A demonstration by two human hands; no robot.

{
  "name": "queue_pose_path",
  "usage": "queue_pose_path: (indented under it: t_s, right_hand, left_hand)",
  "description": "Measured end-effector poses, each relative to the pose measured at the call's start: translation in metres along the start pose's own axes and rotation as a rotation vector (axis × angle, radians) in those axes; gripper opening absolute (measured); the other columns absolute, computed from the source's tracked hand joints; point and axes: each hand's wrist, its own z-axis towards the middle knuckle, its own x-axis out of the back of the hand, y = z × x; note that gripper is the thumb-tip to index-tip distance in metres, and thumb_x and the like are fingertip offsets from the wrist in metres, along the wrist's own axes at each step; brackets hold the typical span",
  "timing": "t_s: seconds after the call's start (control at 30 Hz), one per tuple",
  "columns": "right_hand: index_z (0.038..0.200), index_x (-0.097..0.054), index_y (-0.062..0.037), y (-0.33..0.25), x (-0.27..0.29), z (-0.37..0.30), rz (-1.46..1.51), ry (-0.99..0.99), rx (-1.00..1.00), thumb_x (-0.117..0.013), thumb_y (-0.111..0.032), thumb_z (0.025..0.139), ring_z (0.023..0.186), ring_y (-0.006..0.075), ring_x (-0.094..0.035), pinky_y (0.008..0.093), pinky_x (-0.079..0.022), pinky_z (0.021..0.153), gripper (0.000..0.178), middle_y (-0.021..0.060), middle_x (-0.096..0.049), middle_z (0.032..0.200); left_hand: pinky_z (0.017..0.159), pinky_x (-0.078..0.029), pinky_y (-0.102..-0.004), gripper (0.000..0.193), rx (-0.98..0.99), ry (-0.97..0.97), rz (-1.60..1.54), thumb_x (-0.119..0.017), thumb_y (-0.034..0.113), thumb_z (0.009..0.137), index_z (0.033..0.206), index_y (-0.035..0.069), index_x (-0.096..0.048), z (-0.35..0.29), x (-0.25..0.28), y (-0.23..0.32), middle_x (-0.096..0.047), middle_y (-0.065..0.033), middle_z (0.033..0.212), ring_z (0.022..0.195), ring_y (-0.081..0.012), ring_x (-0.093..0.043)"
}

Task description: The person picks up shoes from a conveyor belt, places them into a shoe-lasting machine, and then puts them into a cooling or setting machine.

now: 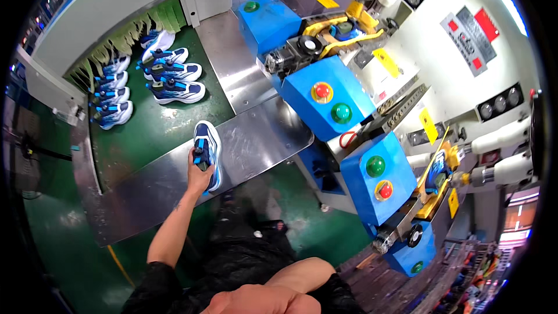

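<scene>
A white and navy sneaker with light-blue trim (211,145) is over the metal ledge, its toe pointing away from me. My left hand (199,175) grips it at the collar, fingers closed around the opening. Close to the camera at the bottom edge is my right hand (258,301), with its forearm bent across my body. The fingers of that hand are cut off by the frame, and I see nothing in it. Beyond the ledge, matching sneakers (179,92) stand in two rows on a green surface (151,125).
A brushed steel ledge (256,145) runs in front of me. Green fringe curtains (168,14) hang at the opening behind the shoes. On the right stands a machine with blue control boxes (328,90), red and green buttons, and yellow clamps (433,183) around shoes.
</scene>
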Motion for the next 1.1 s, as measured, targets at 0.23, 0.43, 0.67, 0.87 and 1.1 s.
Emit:
queue_pose_path:
  t_s: [0.23, 0.43, 0.67, 0.87, 1.1]
  right_hand:
    - [0.112, -0.049, -0.0019, 0.0, 0.172, 0.093, -1.127, 0.52, -0.146, -0.054, -0.016, 0.096, 0.09, 0.0213, -0.056, 0.0345, -0.046, 0.085, 0.022, 0.0135, -0.061, 0.095]
    - [0.119, -0.053, -0.0027, -0.107, 0.35, 0.117, -1.873, 0.974, -0.491, -0.071, -0.012, 0.086, 0.103, 0.015, -0.055, 0.0313, -0.045, 0.091, 0.039, 0.0054, -0.058, 0.109]
    - [0.135, -0.047, -0.0034, -0.186, 0.588, 0.211, -2.671, 0.153, -0.983, -0.084, -0.024, 0.068, 0.119, 0.0376, -0.055, 0.0407, -0.046, 0.1, 0.079, 0.0208, -0.058, 0.127]
    - [0.09, -0.066, 0.0079, -0.129, 0.618, 0.238, -2.789, 0.635, -1.26, -0.087, -0.048, 0.062, 0.079, 0.0331, -0.071, 0.0421, -0.056, 0.069, 0.066, 0.0248, -0.07, 0.084]
    - [0.098, -0.069, 0.0026, -0.023, 0.427, 0.184, -1.832, 0.88, -0.971, -0.085, -0.028, 0.071, 0.079, 0.0111, -0.06, 0.0319, -0.052, 0.075, 0.044, 0.0054, -0.07, 0.09]
  left_hand:
    - [0.107, -0.038, -0.0407, 0.066, 0.075, -0.182, -0.309, -0.074, 0.015, 0.081, 0.138, 0.003, -0.043, 0.048, 0.079, -0.076, -0.047, -0.0198, 0.141, 0.129, -0.0291, -0.048]
    - [0.092, -0.046, -0.0441, 0.021, -0.14, 0.366, 0.447, -0.055, 0.003, 0.087, 0.108, 0.001, -0.06, 0.093, 0.24, -0.137, -0.061, -0.0174, 0.112, 0.105, -0.0378, -0.058]
    - [0.074, -0.048, -0.045, 0.014, -0.039, 0.44, 0.512, -0.059, -0.002, 0.076, 0.088, 0.003, -0.061, 0.117, 0.279, -0.163, -0.062, -0.0147, 0.093, 0.084, -0.0361, -0.059]
    - [0.071, -0.048, -0.0436, 0.014, -0.051, 0.438, 0.51, -0.058, -0.002, 0.075, 0.087, 0.003, -0.062, 0.114, 0.294, -0.16, -0.063, -0.0125, 0.089, 0.079, -0.0349, -0.06]
    - [0.08, -0.05, -0.0374, 0.037, 0.565, -0.099, -0.51, -0.069, 0.021, 0.079, 0.105, -0.003, -0.057, 0.134, 0.286, -0.078, -0.063, -0.0124, 0.099, 0.09, -0.0288, -0.064]
